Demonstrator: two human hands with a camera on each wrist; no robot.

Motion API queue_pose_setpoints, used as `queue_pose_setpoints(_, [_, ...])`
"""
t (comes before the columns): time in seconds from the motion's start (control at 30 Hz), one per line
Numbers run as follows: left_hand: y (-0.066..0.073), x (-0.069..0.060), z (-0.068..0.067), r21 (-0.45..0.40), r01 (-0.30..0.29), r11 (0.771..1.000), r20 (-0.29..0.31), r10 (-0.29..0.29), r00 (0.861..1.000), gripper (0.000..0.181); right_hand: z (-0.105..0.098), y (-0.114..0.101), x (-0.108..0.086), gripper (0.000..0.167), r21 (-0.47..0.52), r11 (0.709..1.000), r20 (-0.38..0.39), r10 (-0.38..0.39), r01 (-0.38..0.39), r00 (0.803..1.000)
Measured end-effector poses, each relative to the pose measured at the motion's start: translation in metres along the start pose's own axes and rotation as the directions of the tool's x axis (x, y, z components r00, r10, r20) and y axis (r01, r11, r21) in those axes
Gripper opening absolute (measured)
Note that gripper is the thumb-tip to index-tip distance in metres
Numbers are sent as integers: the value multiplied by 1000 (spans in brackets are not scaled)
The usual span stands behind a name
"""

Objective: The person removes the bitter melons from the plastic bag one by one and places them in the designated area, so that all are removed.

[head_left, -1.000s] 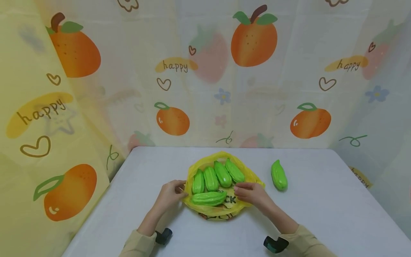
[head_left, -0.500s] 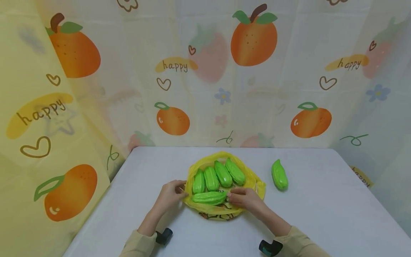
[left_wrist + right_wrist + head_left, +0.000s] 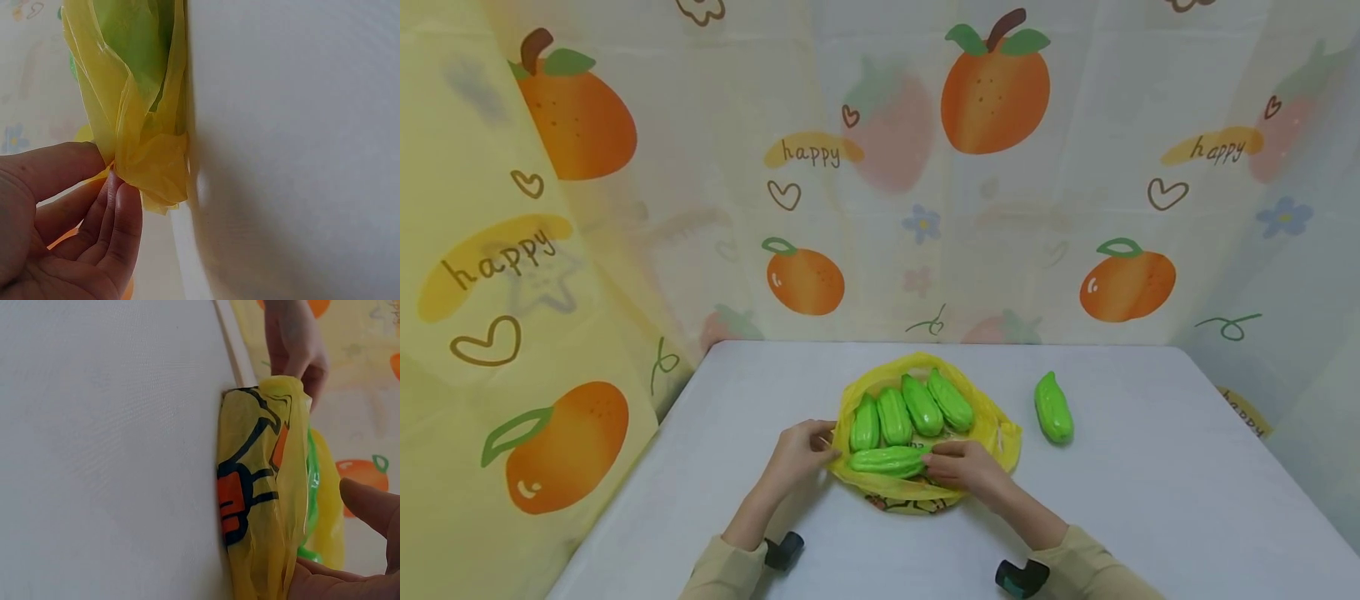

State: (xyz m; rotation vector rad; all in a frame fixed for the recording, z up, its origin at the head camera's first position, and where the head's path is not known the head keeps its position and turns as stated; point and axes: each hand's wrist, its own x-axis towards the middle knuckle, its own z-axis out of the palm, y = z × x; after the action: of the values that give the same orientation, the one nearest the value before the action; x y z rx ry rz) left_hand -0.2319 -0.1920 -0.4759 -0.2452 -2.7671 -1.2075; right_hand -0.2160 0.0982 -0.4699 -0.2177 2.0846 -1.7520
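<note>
Yellow bag (image 3: 898, 486) sits between the hands, left hand (image 3: 801, 454) pinching its rim, right hand (image 3: 968, 468) spread at the nearest green gourd (image 3: 886, 461); a slackened pinch could let the rim collapse inward.

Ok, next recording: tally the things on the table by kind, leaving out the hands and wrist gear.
Yellow bag: 1
Green vegetables: 6 (5 in the bag, 1 on the white table to the right of it)
Total: 7
</note>
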Motion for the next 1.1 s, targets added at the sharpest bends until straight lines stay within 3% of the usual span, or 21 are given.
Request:
queue_pose_setpoints(0.33, [2, 0, 1, 0, -5, 1000, 1, 5, 1000, 39, 8, -1, 3, 68, -7, 1000, -11, 30, -30, 999])
queue_pose_setpoints(0.87, [3, 1, 0, -14, -8, 1000, 7, 8, 1000, 39, 9, -1, 11, 69, 135, 991, 9, 12, -13, 1000])
queue_pose_setpoints(1.1, [1, 0, 0, -5, -9, 1000, 14, 9, 1000, 39, 16, 0, 12, 70, 108, 994, -18, 23, -21, 1000])
